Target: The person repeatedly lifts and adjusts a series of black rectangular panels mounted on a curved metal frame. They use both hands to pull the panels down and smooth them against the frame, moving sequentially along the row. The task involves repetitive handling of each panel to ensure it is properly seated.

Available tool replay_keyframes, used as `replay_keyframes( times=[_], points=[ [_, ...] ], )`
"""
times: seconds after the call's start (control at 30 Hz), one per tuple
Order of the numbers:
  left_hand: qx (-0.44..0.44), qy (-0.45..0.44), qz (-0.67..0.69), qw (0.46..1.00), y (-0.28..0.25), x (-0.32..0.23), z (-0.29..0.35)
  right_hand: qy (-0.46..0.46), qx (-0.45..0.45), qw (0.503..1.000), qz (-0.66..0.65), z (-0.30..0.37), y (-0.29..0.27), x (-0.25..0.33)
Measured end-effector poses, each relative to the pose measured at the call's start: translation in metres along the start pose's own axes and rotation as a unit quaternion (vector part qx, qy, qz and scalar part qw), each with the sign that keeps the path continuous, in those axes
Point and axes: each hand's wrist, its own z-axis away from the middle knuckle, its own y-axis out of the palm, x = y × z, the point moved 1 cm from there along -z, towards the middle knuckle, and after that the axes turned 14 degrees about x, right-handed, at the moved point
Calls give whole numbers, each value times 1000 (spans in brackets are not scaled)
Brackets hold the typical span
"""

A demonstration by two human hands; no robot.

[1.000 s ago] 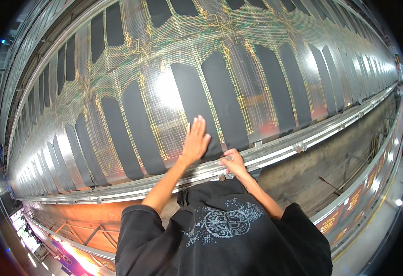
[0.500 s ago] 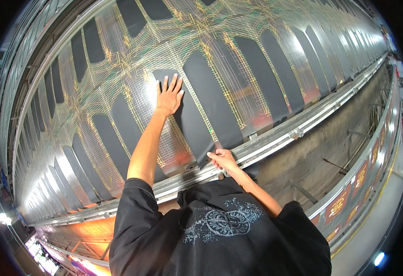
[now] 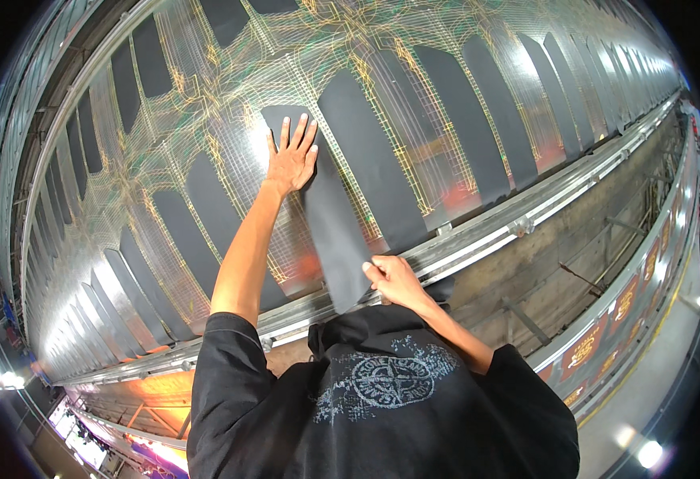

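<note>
A long dark grey fabric panel point(image 3: 335, 239) with an angled far end lies on a long table point(image 3: 242, 172) covered in printed coloured guide lines. My left hand point(image 3: 290, 166) rests flat on the panel's far part, fingers spread. At the near end, my right hand point(image 3: 395, 279) pinches the panel's right corner between thumb and bent fingers. That end is raised off the table and curls, its left corner reaching over the near edge. Similar dark panels, such as one to the right point(image 3: 370, 156), lie flat in rows along both sides.
A metal rail point(image 3: 521, 227) runs along the table's near edge, with clamp-like fittings on it. Beyond it to the right lie a concrete-like strip point(image 3: 557, 275) with metal bars and a curved printed band point(image 3: 589, 347). Orange light glows below at the left.
The panel's near end has come up from the table, and its left corner now hangs over the rail. My right hand keeps its pinch; my left hand stays pressed on the far part.
</note>
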Motion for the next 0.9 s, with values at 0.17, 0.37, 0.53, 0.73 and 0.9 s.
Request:
replay_keyframes(
  times=[0.17, 0.37, 0.53, 0.73, 0.9],
  points=[
    [-20, 3, 3, 1000, -1, -3, -4, 105, 7, 994, -23, -27, -1, -65],
    [-16, -6, -8, 1000, 1, -3, -2, 96, -29, 995, 14, -36, 6, -80],
    [-12, -4, 2, 1000, 1, -3, -2, 105, -46, 993, 40, -39, 10, -88],
    [-23, 6, 6, 1000, 1, -3, -1, 113, -57, 988, 92, -37, 6, -69],
    [-28, 8, -4, 1000, -1, -6, -1, 102, -90, 985, 107, -36, 10, -63]
  ],
)
